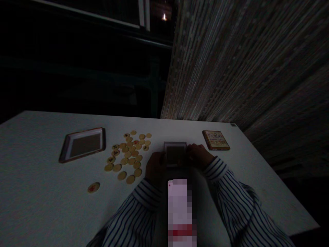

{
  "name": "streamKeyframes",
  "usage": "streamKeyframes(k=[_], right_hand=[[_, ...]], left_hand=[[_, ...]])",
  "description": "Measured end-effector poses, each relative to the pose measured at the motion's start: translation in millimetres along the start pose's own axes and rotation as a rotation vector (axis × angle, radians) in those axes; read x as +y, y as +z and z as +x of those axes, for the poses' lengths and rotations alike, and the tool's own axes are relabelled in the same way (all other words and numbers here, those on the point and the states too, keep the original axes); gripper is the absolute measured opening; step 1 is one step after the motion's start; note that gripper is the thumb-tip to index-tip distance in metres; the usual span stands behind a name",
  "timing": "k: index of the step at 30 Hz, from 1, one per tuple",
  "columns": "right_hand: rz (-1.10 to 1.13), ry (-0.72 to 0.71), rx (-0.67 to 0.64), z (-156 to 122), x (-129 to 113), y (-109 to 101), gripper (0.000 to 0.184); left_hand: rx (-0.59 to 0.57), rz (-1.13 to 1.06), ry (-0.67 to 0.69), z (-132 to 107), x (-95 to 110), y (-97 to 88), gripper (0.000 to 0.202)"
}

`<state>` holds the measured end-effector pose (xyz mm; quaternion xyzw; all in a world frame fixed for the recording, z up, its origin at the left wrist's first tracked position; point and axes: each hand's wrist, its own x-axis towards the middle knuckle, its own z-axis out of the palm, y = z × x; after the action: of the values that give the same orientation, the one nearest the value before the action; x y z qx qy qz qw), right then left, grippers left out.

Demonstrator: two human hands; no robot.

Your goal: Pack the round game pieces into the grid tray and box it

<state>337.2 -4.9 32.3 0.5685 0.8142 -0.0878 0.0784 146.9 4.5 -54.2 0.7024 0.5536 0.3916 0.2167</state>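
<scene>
Both my hands are around a small rectangular tray (pixel 175 143) with a pale rim and a dark inside. My left hand (pixel 155 167) grips its left side, and my right hand (pixel 199 156) closes on its right side. Left of my hands, many round wooden xiangqi pieces (pixel 128 154) lie scattered, some face up with red or dark characters. One red-marked piece (pixel 93 187) lies apart, nearer the front. Just below the tray glows a phone (pixel 177 206) with a blurred screen. The dim light hides my fingertips.
A larger rectangular tray (pixel 82 145) with a brown rim lies on the white table (pixel 51 206) at the left. A small printed box (pixel 216 140) sits at the right. A bead-like curtain (pixel 218 61) hangs beyond the table's far right edge.
</scene>
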Motion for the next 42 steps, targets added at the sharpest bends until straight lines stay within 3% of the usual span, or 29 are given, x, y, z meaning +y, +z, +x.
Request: streamKeyframes(k=[10, 28, 38, 42], right_hand=[[-0.003, -0.049, 0.057, 7.2, -5.3, 5.4, 0.027], [-0.014, -0.087, 0.069, 14.8, -9.4, 14.7, 0.019], [0.018, -0.096, 0.228, 0.5, -1.9, 18.5, 0.022], [0.013, -0.099, 0.282, -4.4, -5.7, 19.8, 0.020]], left_hand=[[0.012, 0.008, 0.028, -0.1, 0.7, -0.2, 0.024], [0.031, -0.002, 0.028, 0.2, -2.9, 3.2, 0.022], [0.126, 0.004, 0.067, -2.1, 3.0, 2.9, 0.019], [0.194, 0.043, 0.109, -1.4, 8.6, -7.9, 0.016]])
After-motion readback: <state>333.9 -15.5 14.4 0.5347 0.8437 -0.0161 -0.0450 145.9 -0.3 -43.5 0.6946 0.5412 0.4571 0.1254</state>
